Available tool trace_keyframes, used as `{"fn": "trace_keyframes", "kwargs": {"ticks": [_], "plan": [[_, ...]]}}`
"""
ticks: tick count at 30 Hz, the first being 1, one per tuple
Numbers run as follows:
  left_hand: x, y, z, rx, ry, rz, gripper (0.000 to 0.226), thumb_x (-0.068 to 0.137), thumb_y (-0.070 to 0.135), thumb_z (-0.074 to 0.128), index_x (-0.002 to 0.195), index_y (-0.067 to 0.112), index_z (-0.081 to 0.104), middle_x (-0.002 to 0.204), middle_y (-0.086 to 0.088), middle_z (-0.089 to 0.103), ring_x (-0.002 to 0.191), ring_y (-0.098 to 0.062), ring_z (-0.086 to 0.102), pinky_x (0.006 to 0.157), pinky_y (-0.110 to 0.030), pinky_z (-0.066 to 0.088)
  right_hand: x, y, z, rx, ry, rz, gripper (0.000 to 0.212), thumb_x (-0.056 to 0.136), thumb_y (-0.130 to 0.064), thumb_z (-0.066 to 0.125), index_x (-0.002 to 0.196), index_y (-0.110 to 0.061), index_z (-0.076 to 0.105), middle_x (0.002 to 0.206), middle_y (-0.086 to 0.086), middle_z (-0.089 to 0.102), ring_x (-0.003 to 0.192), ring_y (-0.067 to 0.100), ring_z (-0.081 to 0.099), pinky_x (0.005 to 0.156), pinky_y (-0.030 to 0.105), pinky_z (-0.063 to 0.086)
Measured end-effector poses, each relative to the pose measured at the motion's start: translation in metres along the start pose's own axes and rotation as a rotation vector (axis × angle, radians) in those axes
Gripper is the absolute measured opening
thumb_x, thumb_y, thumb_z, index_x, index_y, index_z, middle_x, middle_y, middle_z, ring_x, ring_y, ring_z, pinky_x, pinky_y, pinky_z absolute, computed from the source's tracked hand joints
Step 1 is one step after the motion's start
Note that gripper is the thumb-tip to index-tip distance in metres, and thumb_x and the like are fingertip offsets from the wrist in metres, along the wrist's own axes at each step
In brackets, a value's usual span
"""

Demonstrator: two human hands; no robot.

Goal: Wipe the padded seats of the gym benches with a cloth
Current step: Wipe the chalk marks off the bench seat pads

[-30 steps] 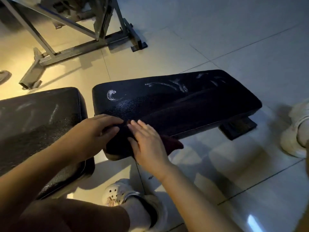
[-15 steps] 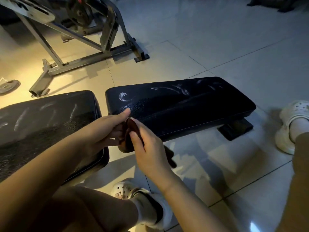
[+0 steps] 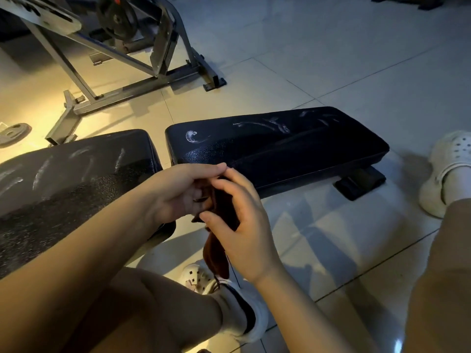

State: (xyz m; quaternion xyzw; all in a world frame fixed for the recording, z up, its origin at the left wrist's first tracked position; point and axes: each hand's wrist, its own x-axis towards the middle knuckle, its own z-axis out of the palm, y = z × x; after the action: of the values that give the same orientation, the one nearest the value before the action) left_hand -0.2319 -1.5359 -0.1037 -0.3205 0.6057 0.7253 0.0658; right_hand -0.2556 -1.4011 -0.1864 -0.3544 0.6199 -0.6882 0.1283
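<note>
A dark brown cloth (image 3: 216, 253) hangs between my hands, just in front of the benches and off their pads. My left hand (image 3: 178, 192) pinches its upper edge. My right hand (image 3: 242, 225) grips the bunched cloth lower down, and a loose tail dangles toward my shoe. The right bench pad (image 3: 277, 146) is black with white smears along its far side and one at its left end. The left bench pad (image 3: 71, 179) lies beside it, streaked with pale marks.
A grey steel machine frame (image 3: 122, 93) with a weight plate stands behind the benches. A small plate (image 3: 14, 133) lies on the tiled floor at far left. My knees and white shoes (image 3: 448, 174) flank the benches.
Both hands have lifted the cloth off the near edge of the right pad and drawn it toward me. It is now bunched and hanging between them. The view has tilted up.
</note>
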Motion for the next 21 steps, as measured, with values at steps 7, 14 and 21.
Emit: {"fn": "trace_keyframes", "kwargs": {"ticks": [7,14,21], "plan": [[-0.006,-0.008,0.007,0.294,-0.005,0.211,0.025,0.073,0.008,0.068,0.098,0.013,0.068,0.081,-0.001,0.071,0.075,-0.013,0.068,0.060,-0.023,0.053,-0.019,-0.007,-0.011,0.395,0.085,0.016,0.029,0.085,0.002,0.057,0.107,-0.015,0.049,0.134,0.005,0.047,0.126,0.008,0.050,0.100,0.023,0.046],[-0.023,0.001,-0.001,0.518,-0.077,0.633,0.019,0.078,0.026,0.075,0.092,0.019,0.064,0.088,0.005,0.066,0.087,-0.011,0.064,0.075,-0.022,0.050,-0.007,0.008,-0.048,-0.273,-0.021,0.311,0.021,0.093,-0.013,0.061,0.107,-0.028,0.063,0.108,-0.011,0.064,0.105,0.006,0.058,0.092,0.035,0.051],[-0.023,-0.001,-0.015,0.610,-0.022,0.678,0.010,0.085,0.020,0.067,0.093,0.016,0.061,0.089,0.000,0.064,0.082,-0.014,0.065,0.073,-0.023,0.053,-0.009,0.013,-0.061,-0.203,-0.059,0.415,0.009,0.093,-0.021,0.062,0.090,-0.024,0.055,0.090,0.004,0.069,0.087,0.023,0.067,0.084,0.051,0.054]]}}
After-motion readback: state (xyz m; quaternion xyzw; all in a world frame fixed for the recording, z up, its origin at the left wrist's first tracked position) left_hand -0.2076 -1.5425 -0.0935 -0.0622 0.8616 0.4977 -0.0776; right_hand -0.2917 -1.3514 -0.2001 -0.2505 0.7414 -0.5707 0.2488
